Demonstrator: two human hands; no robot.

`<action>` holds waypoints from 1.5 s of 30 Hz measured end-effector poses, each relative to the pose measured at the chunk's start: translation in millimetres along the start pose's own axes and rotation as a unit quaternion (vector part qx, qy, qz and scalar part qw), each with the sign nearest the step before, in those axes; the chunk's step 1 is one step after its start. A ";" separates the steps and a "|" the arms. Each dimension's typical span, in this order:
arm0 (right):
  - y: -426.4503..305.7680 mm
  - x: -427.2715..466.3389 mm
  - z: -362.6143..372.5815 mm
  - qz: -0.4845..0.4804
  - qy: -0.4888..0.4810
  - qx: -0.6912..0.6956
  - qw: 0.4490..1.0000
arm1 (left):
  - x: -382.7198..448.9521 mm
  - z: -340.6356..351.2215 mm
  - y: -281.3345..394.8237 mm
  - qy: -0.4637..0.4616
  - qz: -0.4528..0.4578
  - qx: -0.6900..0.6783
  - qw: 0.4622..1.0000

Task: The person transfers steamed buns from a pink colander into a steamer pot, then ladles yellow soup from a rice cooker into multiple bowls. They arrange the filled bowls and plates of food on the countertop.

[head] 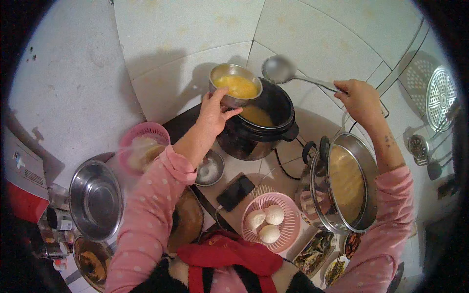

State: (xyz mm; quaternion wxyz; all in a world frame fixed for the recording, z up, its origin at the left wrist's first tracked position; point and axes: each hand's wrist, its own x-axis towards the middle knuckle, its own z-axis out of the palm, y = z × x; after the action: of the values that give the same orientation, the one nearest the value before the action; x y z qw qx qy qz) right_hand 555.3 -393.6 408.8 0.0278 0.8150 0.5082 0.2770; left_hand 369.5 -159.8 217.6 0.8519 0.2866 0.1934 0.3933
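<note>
My left hand [213, 115] grips a small steel bowl [234, 82] by its near side; yellow liquid fills much of it. The bowl is over the left rim of a black electric cooker pot [280, 99], and yellowish liquid lies inside the pot. In my right hand [357, 100] is the handle of a metal ladle [279, 69]. The ladle's blurred round head is raised in front of the tiled wall, above and beyond the pot.
Three white buns [270, 233] lie in a pink plastic basket [293, 236]. Nearby are a corded smartphone [235, 192], a large steel pot [372, 161] of yellowish food, a small metal dish [210, 168], a steel basin [96, 201] and a dish of food [316, 252]. Utensils hang at right.
</note>
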 end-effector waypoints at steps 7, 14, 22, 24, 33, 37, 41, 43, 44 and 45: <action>-42.2 14.7 127.9 -0.163 -0.094 -0.162 0.969 | 11.5 -25.2 16.7 -0.017 0.024 -0.005 1.000; -85.5 25.3 168.8 -0.103 -0.219 -0.029 0.970 | -6.1 -33.3 33.8 0.014 0.025 -0.001 1.000; -52.2 14.7 156.1 -0.012 -0.258 0.213 0.942 | -4.3 -50.1 41.9 -0.009 0.019 -0.003 1.000; -47.7 16.7 128.1 -0.018 -0.287 0.212 0.934 | -6.1 -54.6 42.0 -0.019 0.023 -0.005 1.000; 11.3 19.3 54.6 -0.001 -0.201 0.194 0.960 | -12.4 -41.8 36.9 -0.025 0.037 0.020 0.999; 9.4 31.0 -9.4 0.010 -0.201 0.146 0.969 | -14.2 -35.1 30.9 -0.032 0.024 0.037 0.999; 8.8 34.2 -55.7 0.015 -0.182 0.163 0.970 | -17.5 -13.7 12.2 -0.022 -0.002 0.033 0.999; 1.7 33.4 -70.5 0.008 -0.173 0.192 0.966 | -15.6 -11.9 2.7 -0.048 -0.020 0.011 0.999; -4.6 34.4 -74.4 -0.010 -0.179 0.171 0.969 | -15.1 -11.5 -1.2 -0.066 -0.027 -0.002 0.997; -8.6 33.6 -72.9 -0.020 -0.165 0.166 0.972 | -17.7 -5.1 -4.3 -0.085 -0.037 -0.016 0.996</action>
State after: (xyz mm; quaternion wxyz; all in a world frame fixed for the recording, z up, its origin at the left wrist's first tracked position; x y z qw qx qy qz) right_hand 524.4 -378.4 481.8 -0.0191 0.8324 0.5515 0.0500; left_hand 358.2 -174.2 212.9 0.8837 0.2977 0.1247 0.3390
